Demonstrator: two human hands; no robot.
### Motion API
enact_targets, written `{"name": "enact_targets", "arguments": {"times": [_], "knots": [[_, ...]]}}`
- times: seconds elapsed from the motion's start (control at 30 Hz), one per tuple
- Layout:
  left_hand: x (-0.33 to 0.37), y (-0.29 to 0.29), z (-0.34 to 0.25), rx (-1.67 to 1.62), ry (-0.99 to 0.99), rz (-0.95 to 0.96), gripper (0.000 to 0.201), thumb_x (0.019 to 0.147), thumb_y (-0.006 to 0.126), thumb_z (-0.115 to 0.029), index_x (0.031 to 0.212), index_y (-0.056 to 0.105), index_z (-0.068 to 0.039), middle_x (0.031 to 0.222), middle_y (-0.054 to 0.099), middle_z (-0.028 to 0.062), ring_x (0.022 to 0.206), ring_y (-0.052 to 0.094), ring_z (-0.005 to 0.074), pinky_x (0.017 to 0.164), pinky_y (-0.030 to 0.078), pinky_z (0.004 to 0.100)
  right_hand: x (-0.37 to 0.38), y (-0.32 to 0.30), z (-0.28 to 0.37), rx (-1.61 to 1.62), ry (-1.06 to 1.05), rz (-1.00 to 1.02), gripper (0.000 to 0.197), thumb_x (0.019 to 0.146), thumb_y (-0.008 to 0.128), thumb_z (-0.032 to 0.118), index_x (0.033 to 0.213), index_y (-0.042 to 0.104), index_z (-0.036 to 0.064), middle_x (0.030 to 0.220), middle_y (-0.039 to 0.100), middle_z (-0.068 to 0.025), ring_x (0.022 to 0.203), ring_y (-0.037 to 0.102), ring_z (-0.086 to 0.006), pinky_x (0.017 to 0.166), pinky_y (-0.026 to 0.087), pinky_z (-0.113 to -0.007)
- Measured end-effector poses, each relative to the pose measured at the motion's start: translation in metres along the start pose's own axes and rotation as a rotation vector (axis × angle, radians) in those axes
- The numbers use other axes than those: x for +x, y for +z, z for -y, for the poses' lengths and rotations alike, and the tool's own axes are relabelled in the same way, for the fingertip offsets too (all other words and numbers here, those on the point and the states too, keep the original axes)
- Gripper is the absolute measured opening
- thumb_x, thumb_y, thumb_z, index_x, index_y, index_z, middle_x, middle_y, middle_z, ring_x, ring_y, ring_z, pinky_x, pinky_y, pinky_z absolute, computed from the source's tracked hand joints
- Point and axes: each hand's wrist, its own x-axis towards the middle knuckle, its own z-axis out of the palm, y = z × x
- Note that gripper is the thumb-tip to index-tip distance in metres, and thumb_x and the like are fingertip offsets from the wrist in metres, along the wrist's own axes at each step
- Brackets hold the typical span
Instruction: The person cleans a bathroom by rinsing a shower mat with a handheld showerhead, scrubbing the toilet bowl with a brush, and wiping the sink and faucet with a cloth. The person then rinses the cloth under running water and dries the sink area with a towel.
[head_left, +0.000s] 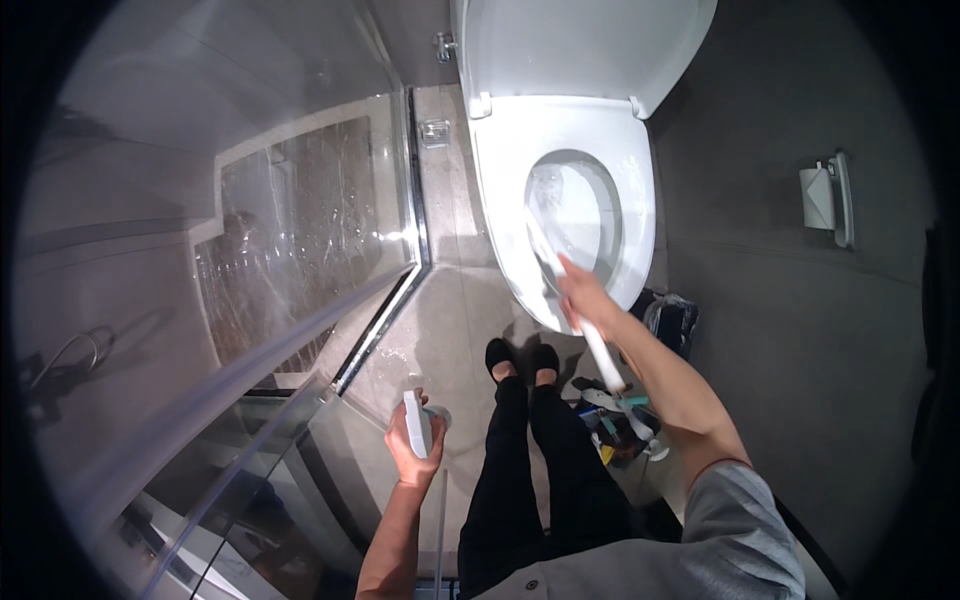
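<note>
My right hand (585, 297) is closed round the long white handle of a toilet brush (603, 358). The brush slants from near my knees over the front rim and into the bowl of a white toilet (485, 205), whose lid (585, 50) is raised. Its head is blurred and hard to make out inside the bowl. Low on the left, my left hand (408, 455) grips a spray bottle (417, 425) with a white trigger head, held above the floor. My hand hides most of the bottle's body.
A wet glass shower screen (300, 220) with a metal frame (420, 200) stands on the left. A square floor drain (434, 133) lies beside the toilet. Cleaning tools in a caddy (625, 430) and a dark bag (670, 320) are to my right. A toilet roll (817, 198) hangs on the right wall.
</note>
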Motion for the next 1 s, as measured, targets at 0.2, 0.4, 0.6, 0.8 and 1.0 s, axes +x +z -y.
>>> {"name": "enact_targets", "arguments": {"times": [0.2,0.4,0.6,0.8,1.0], "knots": [[-0.005,0.019,0.017,0.045,-0.052,0.029,0.043,0.070,0.067,-0.005,0.113,0.061,-0.001,0.097,0.067,0.0169,0.088,0.066,0.0336,0.079,0.052,0.0395,-0.107,-0.115,0.014,-1.178,0.165,0.112,0.058,0.091,0.045,0.009,0.147,0.031,0.0167,0.085,0.065,-0.0210,0.072,0.068,-0.0308,0.064,0.055,-0.041],[0.004,0.039,0.006,0.032,-0.025,0.062,0.043,0.071,0.068,-0.005,0.113,0.061,0.000,0.097,0.067,0.0166,0.088,0.067,0.0322,0.079,0.053,0.0393,0.032,-0.127,0.056,-1.763,-0.200,-0.267,0.063,0.087,0.043,0.001,0.147,0.027,0.0106,0.092,0.066,-0.0241,0.087,0.066,-0.0395,0.076,0.053,-0.048],[0.004,0.049,0.014,-0.003,-0.053,0.010,0.043,0.072,0.069,-0.004,0.114,0.059,0.000,0.098,0.067,0.0167,0.088,0.067,0.0315,0.079,0.053,0.0386,0.018,-0.118,-0.001,-1.561,-0.004,-0.212,0.068,0.087,0.043,0.005,0.150,0.018,0.0111,0.096,0.064,-0.0301,0.086,0.065,-0.0439,0.080,0.052,-0.051],[-0.002,0.049,0.022,0.004,-0.057,-0.033,0.041,0.071,0.068,-0.002,0.111,0.060,0.001,0.096,0.066,0.0163,0.087,0.066,0.0321,0.079,0.053,0.0387,-0.008,-0.081,-0.025,-1.125,-0.177,0.117,0.059,0.090,0.047,0.011,0.146,0.027,0.0090,0.089,0.064,-0.0311,0.081,0.065,-0.0423,0.074,0.053,-0.048],[0.004,0.056,0.025,0.036,-0.063,-0.064,0.041,0.071,0.069,-0.002,0.111,0.059,0.000,0.097,0.065,0.0157,0.087,0.065,0.0333,0.078,0.053,0.0379,0.158,-0.070,-0.025,-1.187,-0.134,-0.196,0.058,0.090,0.044,0.012,0.145,0.027,0.0069,0.097,0.063,-0.0300,0.090,0.062,-0.0443,0.083,0.049,-0.049]]}}
